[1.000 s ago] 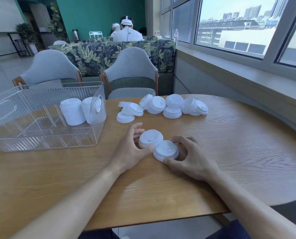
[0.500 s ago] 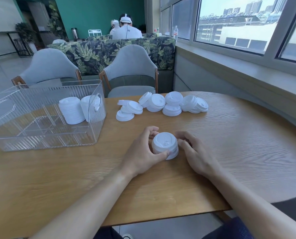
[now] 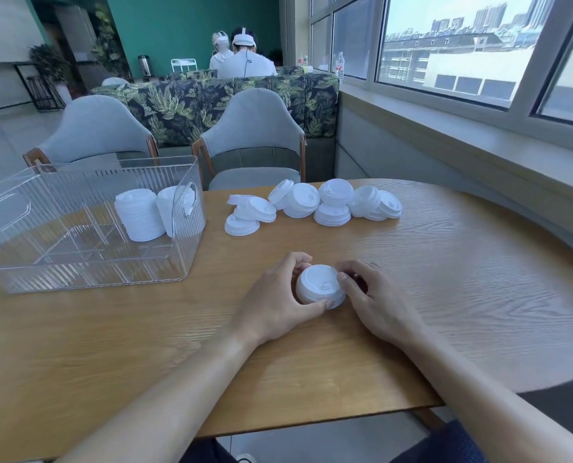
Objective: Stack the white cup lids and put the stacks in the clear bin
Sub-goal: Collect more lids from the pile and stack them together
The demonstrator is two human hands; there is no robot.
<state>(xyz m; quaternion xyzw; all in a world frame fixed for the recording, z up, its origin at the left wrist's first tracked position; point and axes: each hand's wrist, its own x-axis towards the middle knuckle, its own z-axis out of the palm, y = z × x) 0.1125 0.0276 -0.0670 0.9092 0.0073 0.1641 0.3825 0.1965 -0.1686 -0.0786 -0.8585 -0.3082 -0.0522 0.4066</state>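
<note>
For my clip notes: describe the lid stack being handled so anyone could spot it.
On the wooden table, nearer the person than the loose lid pile, sits a short lid stack. Only this one is gripped between the left hand and right hand.

2 grey upholstered chairs [image 3: 253, 142] face a round wooden table [image 3: 445, 279] beside a leaf-print sofa [image 3: 211, 98], a teal wall [image 3: 185, 25] and city-view windows [image 3: 462, 45].
</note>
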